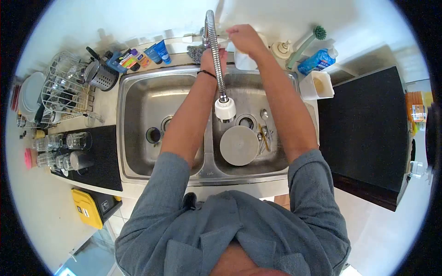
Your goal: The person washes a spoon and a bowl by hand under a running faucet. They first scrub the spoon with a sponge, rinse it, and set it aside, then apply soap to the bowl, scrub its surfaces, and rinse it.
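My left hand [209, 60] is behind the faucet hose [214, 41] at the back of the sink, so most of its fingers are hidden. Close by on its left lies a grey scrubber [195, 54]. My right hand [247, 40] has curled fingers and is above a white container [245, 60] on the back ledge. Something pale shows between the two hands, too small to name. Below my forearms, the right basin holds a round plate [239, 146], with spoons [264, 115] and other cutlery beside it. A dark cup [153, 135] sits in the left basin.
The white spray head [225, 110] hangs over the basin divider. Blue tubes [161, 52] stand at the back left; a soap pump [281, 49], green brush [306, 46] and blue bottle [317, 61] at the back right. Glasses [78, 140] and a dish rack [64, 87] are left.
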Demonstrator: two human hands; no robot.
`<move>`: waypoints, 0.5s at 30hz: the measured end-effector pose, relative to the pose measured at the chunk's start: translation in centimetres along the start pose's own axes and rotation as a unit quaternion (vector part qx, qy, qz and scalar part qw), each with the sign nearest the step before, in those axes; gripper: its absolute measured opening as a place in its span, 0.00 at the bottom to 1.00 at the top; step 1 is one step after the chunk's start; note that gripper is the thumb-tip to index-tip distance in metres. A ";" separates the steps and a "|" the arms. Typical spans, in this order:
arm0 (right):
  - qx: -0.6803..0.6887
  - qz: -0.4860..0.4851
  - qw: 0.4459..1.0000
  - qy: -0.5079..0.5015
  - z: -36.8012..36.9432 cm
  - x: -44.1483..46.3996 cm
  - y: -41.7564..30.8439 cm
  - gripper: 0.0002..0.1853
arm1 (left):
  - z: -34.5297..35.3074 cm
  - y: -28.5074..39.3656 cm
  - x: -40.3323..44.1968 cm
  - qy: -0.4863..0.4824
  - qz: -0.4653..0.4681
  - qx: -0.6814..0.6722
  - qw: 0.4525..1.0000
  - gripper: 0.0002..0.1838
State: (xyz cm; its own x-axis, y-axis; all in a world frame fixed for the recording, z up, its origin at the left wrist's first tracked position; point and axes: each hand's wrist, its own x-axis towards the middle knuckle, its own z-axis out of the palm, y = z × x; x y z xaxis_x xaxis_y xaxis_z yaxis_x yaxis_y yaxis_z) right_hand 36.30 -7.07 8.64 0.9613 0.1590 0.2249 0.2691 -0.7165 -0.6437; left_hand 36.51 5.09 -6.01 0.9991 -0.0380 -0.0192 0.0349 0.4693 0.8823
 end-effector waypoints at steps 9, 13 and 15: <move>0.189 0.129 0.961 0.157 2.2 -8.7 -2.0 0.19 | 0.8 -0.6 2.0 -0.015 -0.195 -0.356 0.914 0.13; 0.521 0.278 0.803 0.078 6.0 -16.1 -2.1 0.12 | -1.2 1.5 -5.5 -0.143 -0.307 -0.196 0.920 0.17; 0.652 0.337 0.676 0.067 8.3 -19.1 -2.7 0.14 | -0.9 3.4 -10.4 -0.137 -0.335 -0.174 0.916 0.18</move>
State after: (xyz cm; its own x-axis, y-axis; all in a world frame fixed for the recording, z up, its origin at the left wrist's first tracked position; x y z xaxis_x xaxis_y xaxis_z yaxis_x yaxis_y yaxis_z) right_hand 17.70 -2.51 0.05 0.9007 -0.0309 -0.4334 -0.3203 0.6266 -0.7104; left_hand 26.26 7.82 -3.24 0.7081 -0.6182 -0.3413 0.6919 0.5108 0.5103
